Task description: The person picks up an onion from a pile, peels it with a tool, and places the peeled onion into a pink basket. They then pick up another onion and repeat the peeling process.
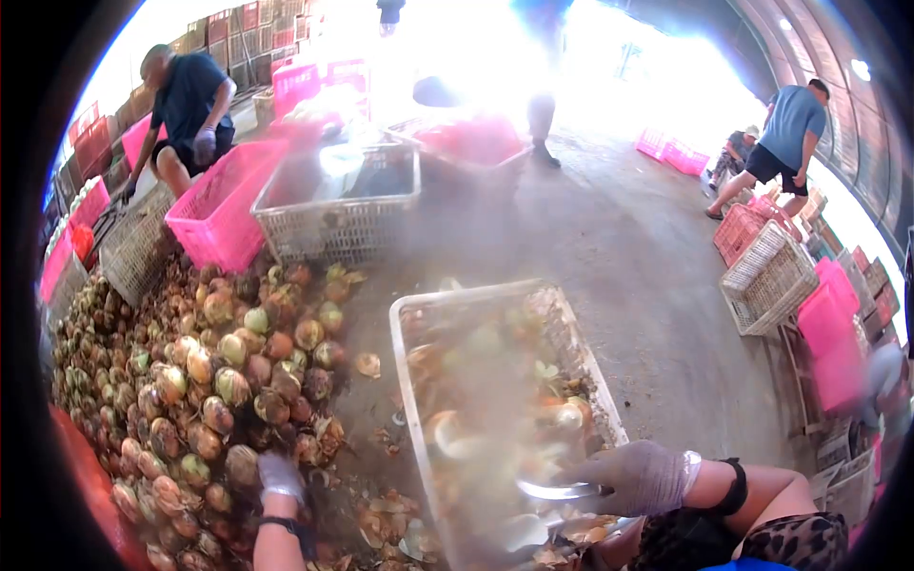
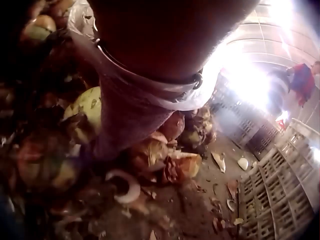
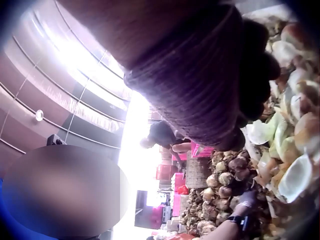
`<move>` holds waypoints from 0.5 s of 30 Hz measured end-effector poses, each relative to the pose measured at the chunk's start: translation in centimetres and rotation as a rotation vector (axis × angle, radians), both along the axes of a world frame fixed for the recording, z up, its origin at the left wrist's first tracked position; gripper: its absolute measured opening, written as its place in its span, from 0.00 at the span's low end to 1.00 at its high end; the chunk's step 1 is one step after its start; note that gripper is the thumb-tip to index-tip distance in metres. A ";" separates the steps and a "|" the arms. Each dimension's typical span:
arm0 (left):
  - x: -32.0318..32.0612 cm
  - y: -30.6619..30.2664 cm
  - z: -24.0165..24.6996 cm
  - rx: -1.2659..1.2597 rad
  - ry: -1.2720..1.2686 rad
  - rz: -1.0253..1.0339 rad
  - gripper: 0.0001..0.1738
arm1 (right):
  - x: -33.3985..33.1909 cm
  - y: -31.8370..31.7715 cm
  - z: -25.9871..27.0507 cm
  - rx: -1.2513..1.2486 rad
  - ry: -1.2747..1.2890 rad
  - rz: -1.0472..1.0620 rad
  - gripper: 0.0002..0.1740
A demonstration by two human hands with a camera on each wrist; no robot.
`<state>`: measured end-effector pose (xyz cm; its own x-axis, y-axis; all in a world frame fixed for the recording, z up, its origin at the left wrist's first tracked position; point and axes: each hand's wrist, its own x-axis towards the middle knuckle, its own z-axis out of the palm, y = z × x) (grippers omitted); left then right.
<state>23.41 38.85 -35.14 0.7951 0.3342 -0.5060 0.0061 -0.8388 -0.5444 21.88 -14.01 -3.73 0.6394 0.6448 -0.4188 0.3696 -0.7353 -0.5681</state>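
My left hand, in a pale glove, reaches down into a big heap of onions on the floor. In the left wrist view its fingers are dark and blurred beside an onion; I cannot tell whether they grip it. My gloved right hand holds a knife, its shiny blade pointing left over a white plastic crate. Onion skins and cut pieces lie in that crate. The right wrist view shows the back of the right glove, while the blade is hidden there.
Loose peels litter the floor between heap and crate. Beyond the heap stand a pink crate and a pale slatted crate. A person bends at the left; another person stands near stacked crates at the right.
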 end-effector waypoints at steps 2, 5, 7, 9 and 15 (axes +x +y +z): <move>-3.2 -1.6 0.0 -0.189 0.216 0.085 0.21 | -0.2 -0.1 0.8 -0.011 0.079 -0.064 0.30; -9.3 -1.8 -0.2 -0.171 -0.107 0.111 0.37 | -1.2 -0.3 1.9 -0.033 0.124 -0.113 0.30; -11.4 -3.2 4.7 -0.322 -0.193 0.304 0.34 | -2.0 -1.5 1.5 0.005 0.024 -0.023 0.30; -14.7 -2.2 6.5 -0.605 -0.421 0.548 0.31 | -2.9 -1.1 3.5 0.015 0.021 0.032 0.27; -19.2 -11.7 23.4 -1.801 -0.817 0.703 0.42 | -7.4 -0.4 5.1 0.244 0.141 -0.059 0.27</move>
